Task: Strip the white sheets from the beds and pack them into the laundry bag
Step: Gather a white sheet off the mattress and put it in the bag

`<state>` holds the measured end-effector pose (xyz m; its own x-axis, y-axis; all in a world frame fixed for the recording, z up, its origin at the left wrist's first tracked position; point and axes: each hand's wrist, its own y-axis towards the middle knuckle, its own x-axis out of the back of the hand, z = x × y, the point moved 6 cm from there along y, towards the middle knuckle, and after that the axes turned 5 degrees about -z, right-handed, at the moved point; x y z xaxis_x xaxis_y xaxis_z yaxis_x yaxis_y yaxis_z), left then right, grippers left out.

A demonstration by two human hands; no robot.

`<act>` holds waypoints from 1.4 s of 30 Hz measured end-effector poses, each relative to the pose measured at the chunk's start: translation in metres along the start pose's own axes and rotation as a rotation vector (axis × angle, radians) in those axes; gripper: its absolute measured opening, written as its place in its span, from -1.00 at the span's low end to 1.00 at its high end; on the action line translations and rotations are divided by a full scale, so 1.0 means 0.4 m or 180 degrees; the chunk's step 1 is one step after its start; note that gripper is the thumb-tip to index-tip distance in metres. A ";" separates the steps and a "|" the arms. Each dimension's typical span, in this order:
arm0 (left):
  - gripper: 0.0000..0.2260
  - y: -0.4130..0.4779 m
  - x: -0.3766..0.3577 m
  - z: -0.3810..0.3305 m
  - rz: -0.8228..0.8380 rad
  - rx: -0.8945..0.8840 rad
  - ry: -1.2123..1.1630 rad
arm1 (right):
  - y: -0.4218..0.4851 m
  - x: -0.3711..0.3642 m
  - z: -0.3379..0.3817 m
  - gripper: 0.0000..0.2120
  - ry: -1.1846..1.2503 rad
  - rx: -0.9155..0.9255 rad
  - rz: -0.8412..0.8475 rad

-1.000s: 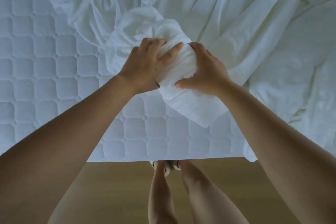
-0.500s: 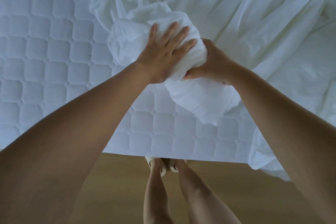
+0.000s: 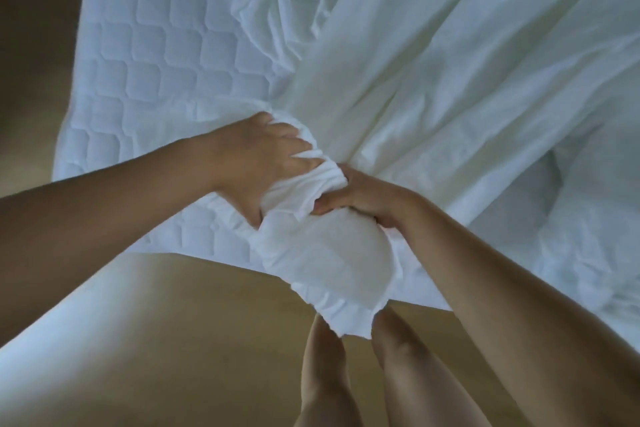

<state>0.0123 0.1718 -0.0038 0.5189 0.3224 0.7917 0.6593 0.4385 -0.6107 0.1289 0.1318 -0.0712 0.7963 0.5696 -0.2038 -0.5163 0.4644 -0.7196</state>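
White sheet (image 3: 450,87): partly stripped. Most of it lies loose and creased over the right and far part of the bed, with folds drawn tight toward the near edge. The gathered end forms a bundle (image 3: 329,263) that overhangs the near edge of the mattress (image 3: 145,55), above the wooden floor (image 3: 194,340).

Left hand (image 3: 263,156): fingers curled and closed on the top of the bundle, pressing cloth together. Right hand (image 3: 363,199): closed on the bundle from the right side, thumb pinching a fold. Both hands touch the same wad, just beside each other.

Mattress: quilted surface exposed on the left and near side; the sheet no longer covers it there.

Laundry bag: not in view.

Assessment: the step in hand is stripping and gathering sheet 1; packing is not begun. The next move likely calls for hauling the remaining cloth toward the near edge, hand over hand, until none trails on the bed. Risk: the loose length dragging on the floor.
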 end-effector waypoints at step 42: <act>-0.19 0.197 0.151 0.006 -0.1994 0.0996 -0.1712 | -0.156 0.265 0.067 0.36 -0.1724 -0.0381 -0.2141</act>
<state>0.0943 0.2277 -0.0040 -0.2662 0.2624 0.9275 0.5167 0.8511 -0.0925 0.2369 0.1813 -0.0303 0.6451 0.4584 0.6113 0.0705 0.7609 -0.6450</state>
